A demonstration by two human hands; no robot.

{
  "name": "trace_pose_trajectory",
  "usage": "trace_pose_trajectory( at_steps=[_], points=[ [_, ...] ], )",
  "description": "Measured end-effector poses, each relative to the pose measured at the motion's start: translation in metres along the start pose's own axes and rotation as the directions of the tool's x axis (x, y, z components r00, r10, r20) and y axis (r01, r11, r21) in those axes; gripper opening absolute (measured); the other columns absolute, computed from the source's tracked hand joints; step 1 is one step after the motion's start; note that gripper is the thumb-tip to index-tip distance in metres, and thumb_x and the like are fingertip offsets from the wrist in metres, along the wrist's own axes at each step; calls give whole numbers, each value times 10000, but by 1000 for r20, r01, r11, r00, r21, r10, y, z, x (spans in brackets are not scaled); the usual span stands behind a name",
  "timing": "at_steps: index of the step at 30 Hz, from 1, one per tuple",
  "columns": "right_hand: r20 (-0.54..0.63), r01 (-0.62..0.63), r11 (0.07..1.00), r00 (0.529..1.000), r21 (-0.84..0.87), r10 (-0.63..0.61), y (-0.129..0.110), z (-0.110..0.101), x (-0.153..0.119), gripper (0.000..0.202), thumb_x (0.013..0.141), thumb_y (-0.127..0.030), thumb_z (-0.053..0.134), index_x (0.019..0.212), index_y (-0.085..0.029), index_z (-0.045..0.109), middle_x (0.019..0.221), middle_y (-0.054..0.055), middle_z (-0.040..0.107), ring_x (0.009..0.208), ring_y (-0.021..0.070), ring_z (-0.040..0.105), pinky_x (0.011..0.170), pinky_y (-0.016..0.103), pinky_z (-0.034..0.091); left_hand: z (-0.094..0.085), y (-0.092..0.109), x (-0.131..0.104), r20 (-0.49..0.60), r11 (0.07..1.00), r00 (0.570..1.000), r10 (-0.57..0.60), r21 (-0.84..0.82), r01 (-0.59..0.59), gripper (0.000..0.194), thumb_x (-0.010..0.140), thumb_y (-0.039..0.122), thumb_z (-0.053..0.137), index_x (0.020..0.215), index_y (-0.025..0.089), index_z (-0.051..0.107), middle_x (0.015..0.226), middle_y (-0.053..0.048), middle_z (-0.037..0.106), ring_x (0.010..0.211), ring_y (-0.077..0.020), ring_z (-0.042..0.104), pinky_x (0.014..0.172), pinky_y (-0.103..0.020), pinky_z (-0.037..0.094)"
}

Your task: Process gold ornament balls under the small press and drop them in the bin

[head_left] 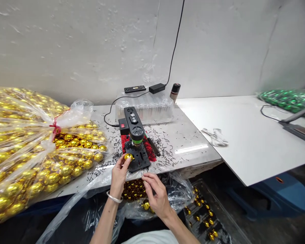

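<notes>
Gold ball [128, 157] is at the front L edge of the black base plate [138, 164], pinched btwn thumb & fingers of the L hand [128, 158]. R hand [143, 179] is just R of it, nr the desk [190, 139] edge, fingers loosely curled, thumb & index close; can't tell if anything small is in them.

Black machine [134, 123] w/ red switch [122, 125] stands over the plate, red sheet [150, 155] beneath, black-handled tool [154, 147] on its R side. Small black bits [167, 149] lie all around.

Behind: clear plastic container [149, 113], power brick [157, 88] & flat black device [134, 89] by its top, spray can [175, 92] to the R. Far L: big tied clear bag [17, 145] full of gold balls. Below desk edge: more gold balls [134, 189] in open plastic; tray [218, 222] w/ others, lower R. On the R: white tabletop [246, 135] w/ white glove [216, 137], bag of green shiny items [282, 100]; blue stool [282, 193] underneath.
</notes>
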State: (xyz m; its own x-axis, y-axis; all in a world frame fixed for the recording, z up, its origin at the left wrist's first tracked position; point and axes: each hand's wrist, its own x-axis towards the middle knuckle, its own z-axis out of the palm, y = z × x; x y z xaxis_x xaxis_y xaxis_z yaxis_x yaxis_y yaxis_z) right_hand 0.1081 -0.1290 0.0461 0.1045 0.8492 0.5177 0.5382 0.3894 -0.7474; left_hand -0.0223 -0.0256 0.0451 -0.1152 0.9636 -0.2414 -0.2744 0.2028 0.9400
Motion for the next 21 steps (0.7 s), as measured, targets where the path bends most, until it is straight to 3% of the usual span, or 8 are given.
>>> trace_pose_trajectory(
  at_steps=[4, 8, 14, 21],
  points=[
    [6, -18, 1000, 1000, 17, 18, 6, -3, -8, 252, 899, -109, 460, 1050, -195, 643, 989, 91, 684, 942, 164, 662, 827, 313, 584, 5, -9, 22, 49, 950, 986, 161, 265, -168, 370, 712, 353, 743, 1045, 198, 696, 979, -59, 705, 959, -206, 607, 872, -307, 442],
    [14, -34, 999, 999, 14, 34, 10, -8, -16, 247, 902, -121, 456, 1043, -193, 646, 983, 95, 688, 922, 166, 671, 804, 303, 588, 7, -18, 26, 87, 843, 959, 271, 459, -280, 341, 706, 349, 741, 1031, 247, 719, 999, -82, 693, 1043, -270, 557, 981, -396, 364],
    [36, -66, 998, 997, 6, 65, 14, -10, -29, 231, 909, -144, 452, 1021, -188, 650, 964, 91, 688, 900, 167, 676, 778, 292, 590, 8, -19, 24, 152, 772, 939, 308, 537, -340, 352, 734, 379, 713, 1064, 256, 701, 1054, -96, 680, 1141, -304, 500, 1053, -422, 279],
    [55, -67, 998, 996, -11, 67, 17, -12, -35, 238, 904, -124, 452, 1030, -188, 642, 967, 93, 686, 901, 169, 672, 772, 298, 590, 17, -21, 29, 185, 757, 908, 377, 503, -417, 288, 702, 303, 751, 983, 248, 720, 1109, -105, 673, 1159, -321, 486, 1090, -433, 193]
  ],
)
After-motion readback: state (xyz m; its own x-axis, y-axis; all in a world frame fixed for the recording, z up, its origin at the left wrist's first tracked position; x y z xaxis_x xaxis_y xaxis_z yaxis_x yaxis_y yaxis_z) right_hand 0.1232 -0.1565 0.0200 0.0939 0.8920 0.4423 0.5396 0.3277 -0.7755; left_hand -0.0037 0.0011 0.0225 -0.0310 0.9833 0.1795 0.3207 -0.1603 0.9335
